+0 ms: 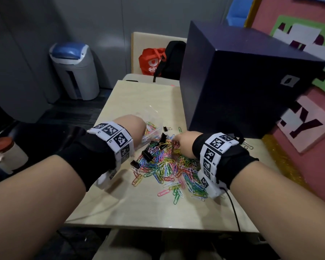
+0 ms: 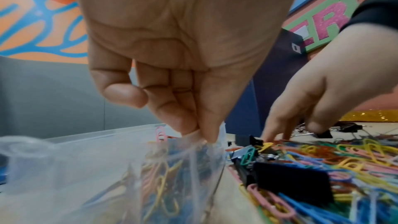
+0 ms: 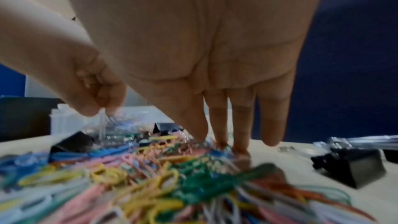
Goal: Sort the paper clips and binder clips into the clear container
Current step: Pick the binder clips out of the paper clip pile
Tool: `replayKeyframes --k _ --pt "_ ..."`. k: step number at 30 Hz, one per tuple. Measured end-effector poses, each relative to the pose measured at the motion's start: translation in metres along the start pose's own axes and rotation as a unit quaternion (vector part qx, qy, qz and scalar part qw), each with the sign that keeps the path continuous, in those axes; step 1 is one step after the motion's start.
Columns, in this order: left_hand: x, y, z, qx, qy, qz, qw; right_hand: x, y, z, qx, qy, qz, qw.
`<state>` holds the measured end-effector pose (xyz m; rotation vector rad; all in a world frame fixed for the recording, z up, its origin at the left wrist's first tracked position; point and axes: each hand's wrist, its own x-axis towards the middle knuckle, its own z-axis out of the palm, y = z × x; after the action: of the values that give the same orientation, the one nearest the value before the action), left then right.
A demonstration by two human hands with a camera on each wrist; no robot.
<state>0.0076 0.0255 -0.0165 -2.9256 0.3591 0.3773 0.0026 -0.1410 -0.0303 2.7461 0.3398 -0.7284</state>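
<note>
Most paper clips [image 1: 174,166] lie heaped on the desk [image 1: 139,203], directly under the right hand [image 1: 184,145], whose straight fingers [image 3: 241,125] press into the pile. The clear container [image 2: 107,168] sits just left, its edge pinched by the left hand [image 2: 183,57]. Binder clips [image 1: 162,140] lie between them.

Red bag [image 1: 152,61] shows "sav", cut off; pink wall board [image 1: 306,126] bears a dark "Y"; green sign [image 2: 323,21] reads "ER".
</note>
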Motion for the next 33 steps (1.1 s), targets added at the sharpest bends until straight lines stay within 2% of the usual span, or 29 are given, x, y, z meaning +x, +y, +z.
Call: replayKeyframes --k 3,6,9,11,15,19,23,27,33 --pt "-0.001 -0.005 -0.002 0.007 0.016 0.002 1.000 -0.003 0.005 -0.001 -0.048 -0.017 -0.001 0.999" --pt "-0.001 -0.005 -0.005 0.015 0.005 0.008 1.000 -0.004 0.008 -0.004 0.003 0.060 0.001 0.998" --pt "-0.002 -0.003 -0.003 0.006 0.008 0.004 1.000 0.002 -0.002 -0.004 0.093 0.131 -0.027 0.987" --pt "-0.004 -0.003 -0.002 -0.004 0.033 0.000 0.999 0.004 -0.012 -0.004 0.117 0.130 -0.058 0.983" --pt "-0.008 0.004 -0.002 -0.007 0.070 0.021 0.997 0.007 -0.019 -0.002 0.088 0.131 -0.056 0.986" --pt "-0.011 0.019 -0.001 0.016 0.014 0.055 0.998 0.004 -0.015 -0.004 0.121 0.165 -0.046 0.978" --pt "-0.009 0.034 0.004 0.050 -0.039 0.062 0.996 -0.005 -0.003 -0.008 0.192 0.194 -0.020 0.962" --pt "-0.010 0.042 0.006 0.068 -0.048 0.049 0.995 -0.012 0.010 -0.012 0.232 0.204 0.008 0.951" --pt "-0.012 0.047 -0.005 0.085 -0.054 0.045 0.994 -0.019 0.030 -0.009 0.222 0.178 0.075 0.956"
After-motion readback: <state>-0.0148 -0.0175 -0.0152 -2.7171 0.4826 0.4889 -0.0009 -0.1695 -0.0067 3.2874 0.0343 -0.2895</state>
